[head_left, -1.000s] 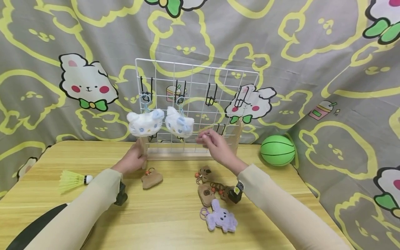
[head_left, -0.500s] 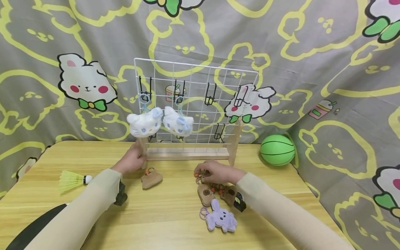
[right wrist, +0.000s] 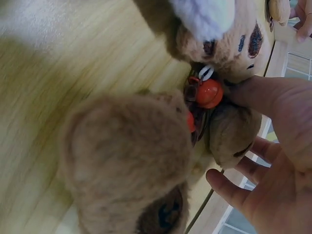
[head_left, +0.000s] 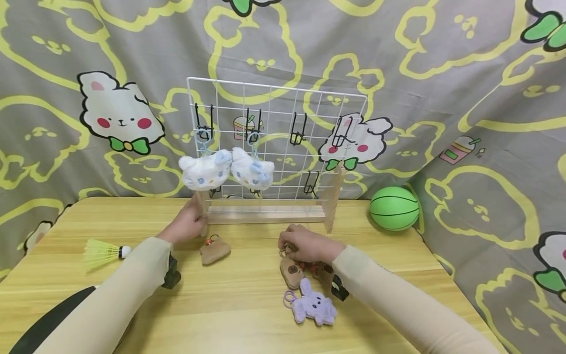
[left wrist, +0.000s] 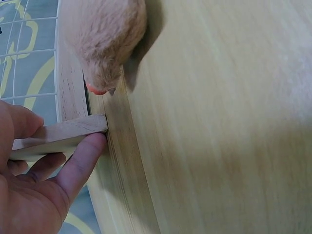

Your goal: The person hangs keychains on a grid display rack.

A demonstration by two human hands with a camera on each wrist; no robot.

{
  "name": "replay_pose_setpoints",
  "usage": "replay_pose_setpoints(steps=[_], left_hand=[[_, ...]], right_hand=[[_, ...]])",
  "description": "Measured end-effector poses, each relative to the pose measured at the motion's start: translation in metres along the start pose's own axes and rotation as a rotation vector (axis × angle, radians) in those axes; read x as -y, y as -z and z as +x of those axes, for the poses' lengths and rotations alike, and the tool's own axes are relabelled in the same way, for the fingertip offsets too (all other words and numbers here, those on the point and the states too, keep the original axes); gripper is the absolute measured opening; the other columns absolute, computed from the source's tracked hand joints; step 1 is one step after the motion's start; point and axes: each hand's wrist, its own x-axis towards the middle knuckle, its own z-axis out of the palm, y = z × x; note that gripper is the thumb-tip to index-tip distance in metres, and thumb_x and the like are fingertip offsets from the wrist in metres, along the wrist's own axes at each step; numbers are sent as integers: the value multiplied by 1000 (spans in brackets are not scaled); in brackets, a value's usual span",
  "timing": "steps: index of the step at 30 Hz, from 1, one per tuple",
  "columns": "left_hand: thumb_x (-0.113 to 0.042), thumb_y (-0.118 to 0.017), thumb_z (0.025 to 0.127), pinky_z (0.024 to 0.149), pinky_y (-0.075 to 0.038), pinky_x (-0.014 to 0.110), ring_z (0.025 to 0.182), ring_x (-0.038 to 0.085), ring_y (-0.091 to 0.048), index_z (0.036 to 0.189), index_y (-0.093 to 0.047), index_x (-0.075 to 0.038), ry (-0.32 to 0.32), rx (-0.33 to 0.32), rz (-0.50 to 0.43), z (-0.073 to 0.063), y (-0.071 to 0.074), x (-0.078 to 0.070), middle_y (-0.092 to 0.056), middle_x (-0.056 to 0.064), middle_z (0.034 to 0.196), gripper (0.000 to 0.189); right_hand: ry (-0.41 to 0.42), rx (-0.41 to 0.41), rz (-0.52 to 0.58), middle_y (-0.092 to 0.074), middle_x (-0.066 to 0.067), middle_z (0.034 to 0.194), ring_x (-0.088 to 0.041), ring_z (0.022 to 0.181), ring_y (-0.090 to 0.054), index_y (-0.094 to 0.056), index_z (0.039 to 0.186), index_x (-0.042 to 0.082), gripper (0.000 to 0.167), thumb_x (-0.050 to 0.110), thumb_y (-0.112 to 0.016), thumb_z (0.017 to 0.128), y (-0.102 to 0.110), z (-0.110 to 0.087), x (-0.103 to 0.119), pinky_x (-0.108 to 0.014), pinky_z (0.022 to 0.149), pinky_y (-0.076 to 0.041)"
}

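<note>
The right hand point(head_left: 307, 244) rests on the counter point(head_left: 239, 314) over a cluster of brown plush keychains point(head_left: 292, 272), its fingers point(right wrist: 253, 95) curled around the nearest one point(right wrist: 231, 131), beside an orange bead point(right wrist: 209, 93). The left hand point(head_left: 187, 223) grips the wooden leg point(left wrist: 58, 139) of the wire grid rack point(head_left: 274, 147), thumb and fingers pinching it. Another brown plush point(head_left: 215, 251) lies just beside that hand.

Right hand point(head_left: 307, 244) on brown plush keychains point(head_left: 293, 272)
</note>
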Motion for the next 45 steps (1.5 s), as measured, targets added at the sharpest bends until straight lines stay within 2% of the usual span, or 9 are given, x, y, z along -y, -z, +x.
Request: replay_pose_setpoints(steps=[8,12,18,25,28,35,38,42,45], left_hand=[[6,-50,97,110,-45,71,139,65,-40,154,-8,26,0,-5,14,0,2,0,-28,49,153,74],[6,-51,96,111,-45,70,138,64,-41,154,-9,26,0,-6,18,0,1,1,-31,49,151,74],[6,-51,96,110,-46,70,137,64,-42,152,-14,27,1,-2,18,0,-1,0,-33,48,150,70],[6,-51,96,108,-48,69,137,64,-43,154,-9,24,13,4,-9,0,-2,-2,-32,48,149,74],[6,-52,96,109,-47,70,137,64,-42,156,-6,23,18,9,-8,-1,-1,-4,-32,48,150,77],[6,-50,96,112,-43,70,139,64,-41,155,-7,23,5,3,-14,1,-1,-4,-29,48,152,75],[6,-50,96,113,-42,70,139,64,-41,155,-9,23,5,0,-15,2,-2,-3,-30,47,152,74],[6,-52,97,109,-46,70,137,64,-43,155,-7,23,3,-2,-15,0,-2,-1,-32,48,150,76],[6,-53,97,108,-48,70,136,65,-43,155,-6,24,6,-1,-5,-1,-2,0,-32,48,149,77]], right_hand=[[-30,-20,-16,-56,-2,101,-16,94,-49,-60,99,14,16,14,-75,95,0,3,-1,-32,83,-48],[-21,-33,32,-58,1,94,-11,86,-53,-61,92,14,14,15,-75,96,-1,3,-5,-28,80,-49],[-1,-37,189,-66,2,82,-5,67,-61,-66,90,12,10,11,-69,99,-2,1,-10,-23,74,-53],[1,-90,357,-75,-1,90,-3,76,-60,-71,93,11,6,12,-70,99,0,-8,-16,-21,73,-53],[5,-95,455,-77,-6,93,-5,77,-61,-70,96,7,7,10,-65,100,0,-12,-18,-21,71,-52],[2,-196,673,-74,-20,93,-10,72,-58,-62,102,-2,10,4,-55,104,-3,-18,-26,-19,61,-46],[0,-216,788,-76,-26,103,-9,80,-67,-57,106,-4,12,6,-50,107,-3,-20,-27,-18,69,-53],[11,-254,888,-75,-29,113,-11,96,-74,-55,110,-4,16,9,-47,108,-3,-21,-27,-26,94,-60],[21,-278,972,-76,-25,112,-13,97,-75,-55,109,-2,15,10,-46,108,-3,-21,-27,-32,96,-61]])
